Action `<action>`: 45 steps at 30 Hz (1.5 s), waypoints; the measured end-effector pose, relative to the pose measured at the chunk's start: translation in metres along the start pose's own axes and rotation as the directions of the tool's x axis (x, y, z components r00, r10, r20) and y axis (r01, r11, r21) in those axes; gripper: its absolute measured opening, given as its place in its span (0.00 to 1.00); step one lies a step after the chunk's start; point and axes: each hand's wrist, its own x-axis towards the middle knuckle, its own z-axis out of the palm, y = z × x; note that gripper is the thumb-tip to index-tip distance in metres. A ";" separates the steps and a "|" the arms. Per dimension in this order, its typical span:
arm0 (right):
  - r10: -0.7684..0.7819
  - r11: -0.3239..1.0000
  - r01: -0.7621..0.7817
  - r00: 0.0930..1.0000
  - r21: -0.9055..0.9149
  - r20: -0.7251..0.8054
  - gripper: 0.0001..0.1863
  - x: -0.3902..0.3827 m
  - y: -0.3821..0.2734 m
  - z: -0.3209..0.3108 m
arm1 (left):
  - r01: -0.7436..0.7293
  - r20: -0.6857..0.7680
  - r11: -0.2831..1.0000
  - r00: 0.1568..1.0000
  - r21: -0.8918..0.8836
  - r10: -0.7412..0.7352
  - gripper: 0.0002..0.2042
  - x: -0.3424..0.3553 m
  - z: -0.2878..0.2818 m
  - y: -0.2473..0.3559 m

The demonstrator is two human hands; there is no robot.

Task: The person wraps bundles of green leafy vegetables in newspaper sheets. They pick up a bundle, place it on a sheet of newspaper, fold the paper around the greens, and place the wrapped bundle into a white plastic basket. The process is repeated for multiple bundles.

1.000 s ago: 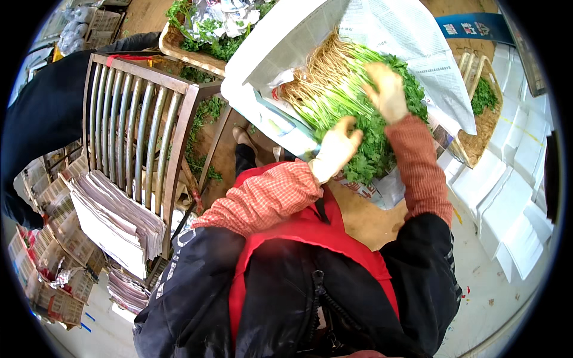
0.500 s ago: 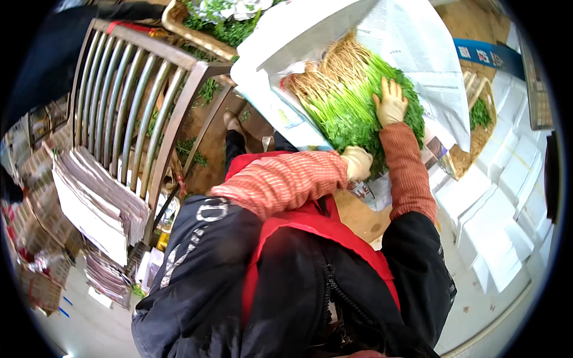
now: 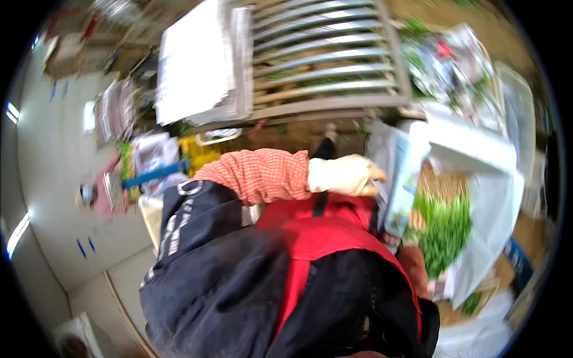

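My left hand, in a cream glove, is held in front of my red apron, left of the white foam box. Its fingertips and thumb are a little apart, with nothing seen between them. In the box, on newspaper, lies a pile of leafy green herbs with tan roots toward the far side. My right hand is at the near left edge of the herbs, partly hidden by the box wall and blurred, so its fingers cannot be made out.
A slatted metal-and-wood chair stands ahead, a stack of newspapers on its left end. Another basket with greens and plastic wrap is at the far right. A yellow crate and a second paper stack are on the left.
My view has swung left, so the chair and box now sit further right. My left hand has left the herbs; my right hand has drawn back to their near left edge.
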 end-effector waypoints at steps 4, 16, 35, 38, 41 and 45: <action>0.134 0.991 -0.135 0.941 -0.019 0.311 0.21 0.011 -0.022 -0.071 | 0.402 -0.774 0.915 0.588 0.029 -0.233 0.09 -0.101 -0.121 -0.040; 0.565 0.349 -0.540 0.773 0.765 0.288 0.17 0.266 0.002 -0.169 | 0.835 -0.986 0.549 0.060 -0.036 -0.155 0.09 -0.260 -0.196 -0.216; -0.007 0.516 -0.169 0.980 0.840 0.201 0.15 0.397 -0.173 -0.123 | -0.296 -0.949 0.906 0.005 -0.303 -0.316 0.08 -0.325 -0.315 -0.096; 0.085 0.381 -0.323 0.945 0.866 0.315 0.15 0.404 -0.177 -0.132 | -0.541 -0.982 0.820 0.117 -0.187 -0.147 0.15 -0.342 -0.348 -0.041; 0.138 0.393 -0.185 0.980 0.901 0.141 0.17 0.438 -0.185 -0.165 | -0.586 -0.977 0.805 0.209 -0.093 0.039 0.16 -0.335 -0.367 -0.009; 0.207 0.136 -0.215 0.961 0.967 0.184 0.26 0.490 -0.194 -0.240 | -0.754 -0.945 0.591 0.325 -0.285 -0.040 0.17 -0.293 -0.359 0.036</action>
